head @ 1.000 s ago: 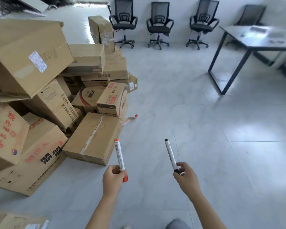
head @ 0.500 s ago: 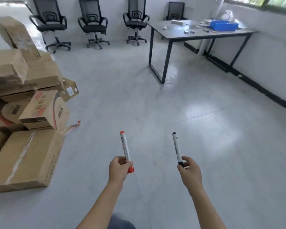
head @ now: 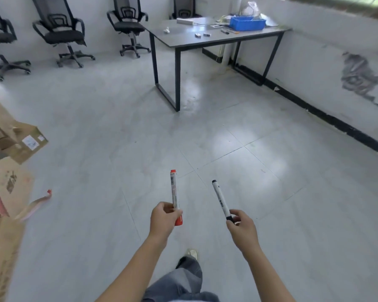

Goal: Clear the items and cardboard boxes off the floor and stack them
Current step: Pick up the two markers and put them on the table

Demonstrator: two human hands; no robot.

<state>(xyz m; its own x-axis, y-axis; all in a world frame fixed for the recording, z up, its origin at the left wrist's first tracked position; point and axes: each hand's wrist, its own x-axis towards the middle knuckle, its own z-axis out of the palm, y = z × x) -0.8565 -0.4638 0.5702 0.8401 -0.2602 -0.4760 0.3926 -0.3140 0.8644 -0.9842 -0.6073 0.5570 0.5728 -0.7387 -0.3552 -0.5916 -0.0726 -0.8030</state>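
Observation:
My left hand point(head: 163, 221) grips a white marker with red ends point(head: 174, 194), held upright in front of me. My right hand point(head: 242, 229) pinches the lower end of a white marker with black ends point(head: 220, 198), tilted slightly left. Both hands hover over bare grey floor tiles. At the left edge lies part of the cardboard box pile point(head: 20, 142), with a loose strip of red-tipped tape point(head: 36, 204) trailing from a box.
A black-framed table point(head: 183, 40) stands ahead, carrying a blue bin point(head: 247, 22) and small items. Several black office chairs point(head: 63, 38) line the far wall. A white wall with a black baseboard point(head: 327, 118) runs along the right. My leg and shoe point(head: 189, 264) show below.
My view has swung right, away from the box pile and toward the table. Both hands still hold their markers in much the same pose.

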